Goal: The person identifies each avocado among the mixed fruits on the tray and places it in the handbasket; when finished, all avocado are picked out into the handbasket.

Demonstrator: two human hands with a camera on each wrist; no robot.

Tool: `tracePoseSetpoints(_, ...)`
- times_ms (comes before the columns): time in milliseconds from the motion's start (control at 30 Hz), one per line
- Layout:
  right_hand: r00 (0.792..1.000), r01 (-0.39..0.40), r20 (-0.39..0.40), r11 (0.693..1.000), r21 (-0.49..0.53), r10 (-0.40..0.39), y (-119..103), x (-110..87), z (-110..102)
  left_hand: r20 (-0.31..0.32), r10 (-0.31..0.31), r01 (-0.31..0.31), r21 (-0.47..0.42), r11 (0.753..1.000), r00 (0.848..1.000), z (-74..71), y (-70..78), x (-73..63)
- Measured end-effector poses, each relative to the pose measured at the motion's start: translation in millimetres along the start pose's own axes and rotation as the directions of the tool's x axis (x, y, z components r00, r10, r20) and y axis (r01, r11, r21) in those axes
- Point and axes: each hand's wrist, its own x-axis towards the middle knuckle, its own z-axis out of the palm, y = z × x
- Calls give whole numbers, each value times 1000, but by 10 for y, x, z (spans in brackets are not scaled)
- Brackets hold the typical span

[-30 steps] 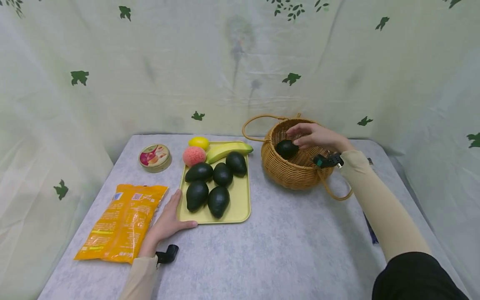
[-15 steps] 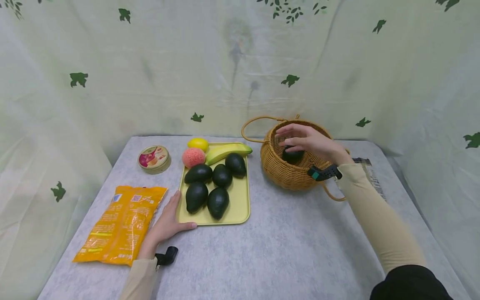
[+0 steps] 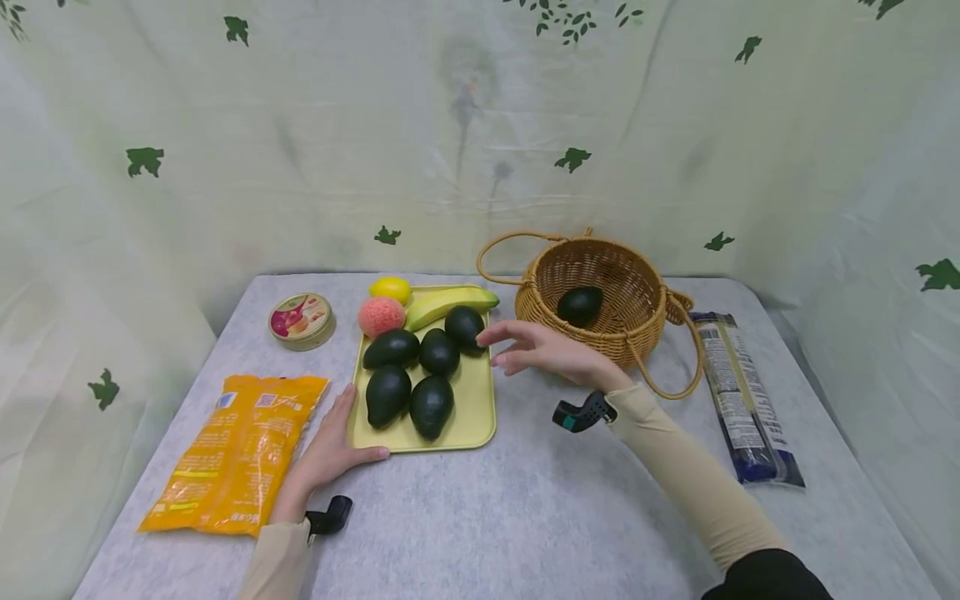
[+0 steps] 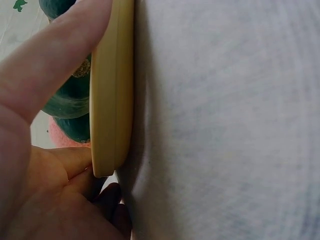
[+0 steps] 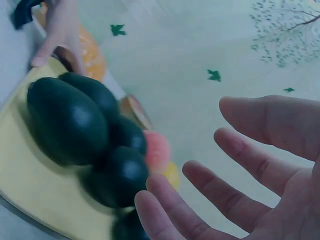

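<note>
In the head view a yellow tray (image 3: 480,429) bears several dark green avocados (image 3: 432,407), a banana (image 3: 450,305), a pink round fruit (image 3: 381,317) and a lemon (image 3: 391,289). My left hand (image 3: 326,454) grips the tray's near left corner, thumb along the front rim and fingers at the left side. The left wrist view shows the thumb (image 4: 55,55) across the rim. Over the tray's right edge, my right hand (image 3: 547,350) has spread fingers and holds nothing, fingertips near the rightmost avocado (image 3: 465,327). Another avocado (image 3: 580,306) lies inside the wicker basket (image 3: 630,275).
Left of the tray lie an orange bag (image 3: 236,454) and a round tin (image 3: 302,321). On the right is a blue and silver packet (image 3: 746,400). The basket's looped handles (image 3: 701,358) stick out at either side.
My right hand has left the basket, where an avocado now lies let go, and moved left and nearer to the tray. My left hand stays at the tray's corner.
</note>
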Motion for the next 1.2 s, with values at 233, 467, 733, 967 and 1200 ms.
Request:
tracePoseSetpoints(233,999,-19,34,1000,-9,19,277,158,352,-3,3,-3,7,1000,1000,-23,-22,2)
tracePoseSetpoints(467,999,39,22,983,-182,-36,397,350,643,-4,5,-5,4,1000,1000,-29,-27,1)
tracePoseSetpoints(733,998,55,-9,915,-400,-64,418,564,846,2,-11,11,-2,1000,1000,-10,-21,-9)
tracePoseSetpoints(967,996,-35,-91,853,-520,-14,443,681,973,2,-3,3,-1,1000,1000,-15,-9,-22)
tracePoseSetpoints(1200,992,30,-93,891,-453,-81,481,663,969,-12,-1,1,1,1000,1000,7,-38,-1)
